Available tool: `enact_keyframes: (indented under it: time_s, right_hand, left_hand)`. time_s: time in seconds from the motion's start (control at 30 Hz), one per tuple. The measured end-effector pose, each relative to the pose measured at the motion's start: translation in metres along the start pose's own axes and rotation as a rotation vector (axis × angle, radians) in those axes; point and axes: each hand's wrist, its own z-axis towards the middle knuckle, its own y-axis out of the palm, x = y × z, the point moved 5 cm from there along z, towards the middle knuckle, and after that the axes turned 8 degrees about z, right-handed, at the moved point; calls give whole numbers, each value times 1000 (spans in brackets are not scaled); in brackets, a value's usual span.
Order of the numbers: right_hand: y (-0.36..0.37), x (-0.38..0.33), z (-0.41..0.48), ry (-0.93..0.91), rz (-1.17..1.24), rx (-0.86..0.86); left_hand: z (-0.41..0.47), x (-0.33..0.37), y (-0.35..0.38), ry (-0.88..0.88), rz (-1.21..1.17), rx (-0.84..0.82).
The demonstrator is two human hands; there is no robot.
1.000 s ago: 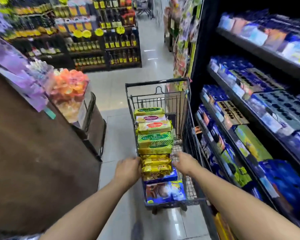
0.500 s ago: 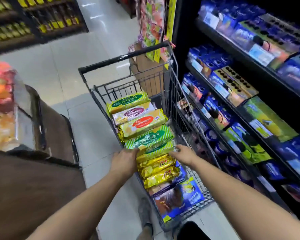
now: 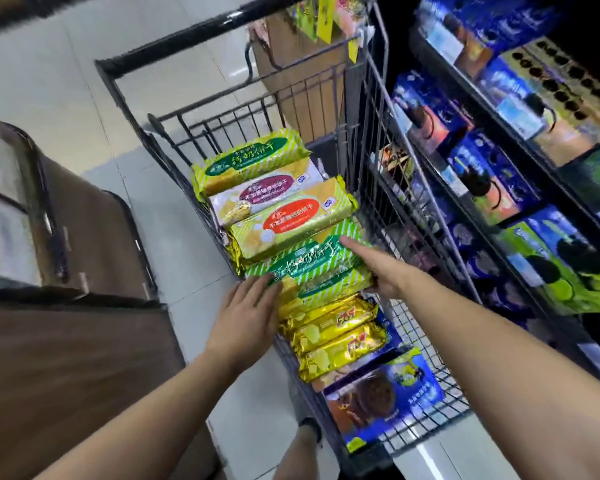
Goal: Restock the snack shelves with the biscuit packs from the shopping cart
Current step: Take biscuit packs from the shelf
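Observation:
A black wire shopping cart stands in the aisle with a row of biscuit packs inside. A green-striped biscuit pack lies in the middle of the row. My left hand presses flat against its left end. My right hand cups its right end, fingers over the top. Beyond it lie packs with a red label, a purple label and a green label. Nearer me are gold packs and a blue box.
Snack shelves with blue and green boxes run along the right, close to the cart. A brown counter with a glass display case stands at the left. Tiled floor lies between. A cardboard box sits beyond the cart.
My view has tilted down and closer to the cart. Both hands left the cart's near end and moved forward onto the ends of the green-striped pack.

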Motion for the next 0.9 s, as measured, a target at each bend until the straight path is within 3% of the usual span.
enact_keyframes:
  time_s: [0.23, 0.37, 0.47, 0.57, 0.67, 0.9]
  right_hand:
    - [-5, -4, -41, -171, 88, 164]
    - [-34, -8, -92, -278, 167, 219]
    - [-66, -8, -148, -346, 380, 256]
    - [-91, -1, -210, -419, 558, 255]
    - [-121, 21, -271, -507, 607, 390]
    - [-155, 118, -422, -752, 832, 565]
  left_hand:
    - [8, 3, -24, -82, -139, -52]
    - [18, 11, -48, -313, -502, -15]
    - [32, 33, -74, -495, -778, -41]
    - [46, 72, -81, -431, -1035, -304]
    - [59, 123, -93, -290, -1300, -518]
    - [49, 278, -129, -36, -1262, -584]
